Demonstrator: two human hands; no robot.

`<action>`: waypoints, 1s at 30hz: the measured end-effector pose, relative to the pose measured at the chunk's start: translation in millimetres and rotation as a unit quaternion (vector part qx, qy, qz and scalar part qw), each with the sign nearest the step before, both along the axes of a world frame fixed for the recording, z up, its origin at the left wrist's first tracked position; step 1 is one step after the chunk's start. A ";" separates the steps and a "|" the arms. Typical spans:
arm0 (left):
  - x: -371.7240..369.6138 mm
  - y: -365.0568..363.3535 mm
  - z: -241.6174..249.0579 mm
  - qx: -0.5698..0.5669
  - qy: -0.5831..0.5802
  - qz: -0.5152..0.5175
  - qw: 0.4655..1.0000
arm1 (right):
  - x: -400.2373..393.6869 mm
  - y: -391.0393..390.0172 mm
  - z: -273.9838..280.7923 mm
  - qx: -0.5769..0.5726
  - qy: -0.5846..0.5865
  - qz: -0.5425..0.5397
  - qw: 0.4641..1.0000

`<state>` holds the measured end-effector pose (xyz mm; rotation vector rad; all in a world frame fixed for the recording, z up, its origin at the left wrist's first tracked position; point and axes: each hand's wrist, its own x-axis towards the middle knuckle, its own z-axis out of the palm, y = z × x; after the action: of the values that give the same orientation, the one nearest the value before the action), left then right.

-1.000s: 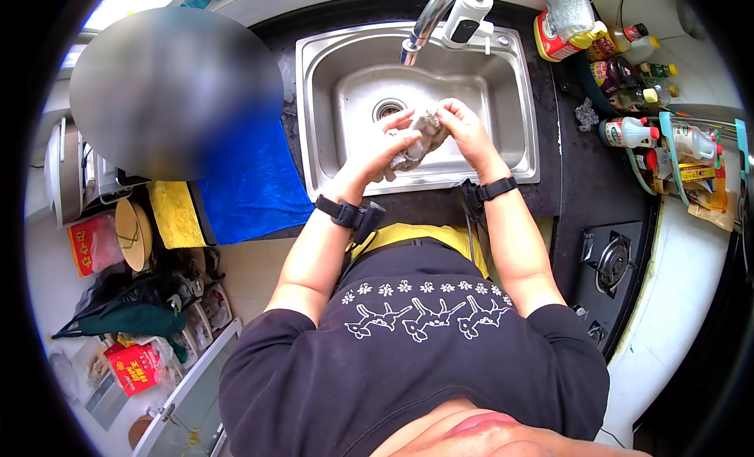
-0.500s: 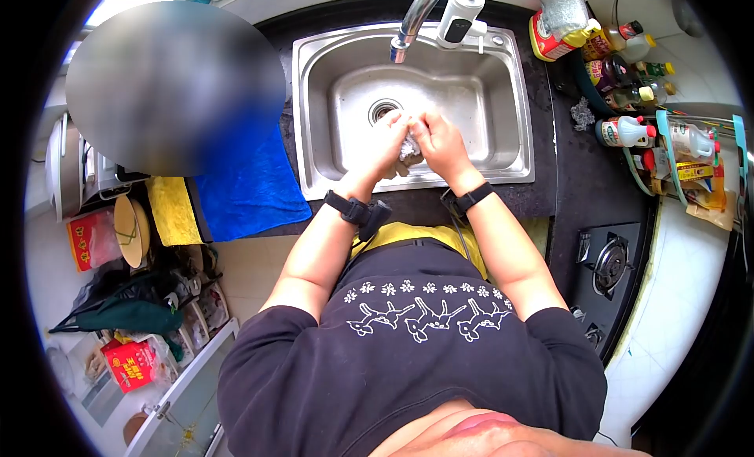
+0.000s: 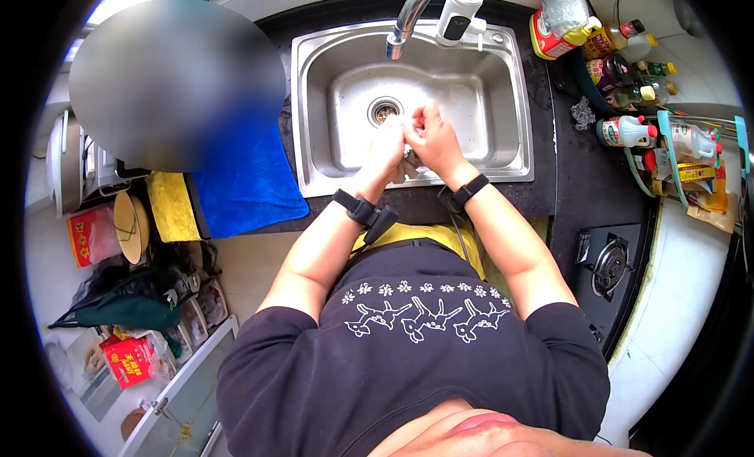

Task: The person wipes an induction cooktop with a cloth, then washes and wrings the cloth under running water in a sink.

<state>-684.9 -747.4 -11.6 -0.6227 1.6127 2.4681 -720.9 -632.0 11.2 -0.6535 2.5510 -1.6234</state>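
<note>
My left hand (image 3: 384, 152) and right hand (image 3: 437, 145): both closed on grey cloth (image 3: 405, 172), mostly hidden between them, over sink (image 3: 463, 95) near front edge. Apparent step: squeezing cloth. Next move calls for, I judge, firm two-handed hold.

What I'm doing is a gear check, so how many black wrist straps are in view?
2: the left wrist strap and the right wrist strap, both worn by the person at the sink. Others could be hidden behind the blurred area at upper left.
</note>
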 end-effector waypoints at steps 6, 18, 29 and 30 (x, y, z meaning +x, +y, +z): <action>1.3 6.9 1.2 -0.049 -0.016 0.003 0.999 | -24.0 5.0 -28.7 -0.020 -0.050 -0.064 0.997; -10.0 3.7 0.9 -0.137 0.009 -0.034 0.990 | -36.0 7.7 -40.0 -0.218 -0.194 -0.050 0.955; -8.5 -8.2 11.6 0.023 0.007 -0.073 0.997 | -39.3 11.2 -26.0 -0.074 -0.151 -0.116 0.979; -9.8 -11.5 10.6 0.040 0.006 -0.066 0.997 | -42.7 13.8 -29.9 -0.103 -0.190 -0.118 0.969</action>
<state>-694.6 -759.0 -1.0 -0.4750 1.4978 2.4307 -763.6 -618.2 -18.7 -0.0302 2.2674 -1.8855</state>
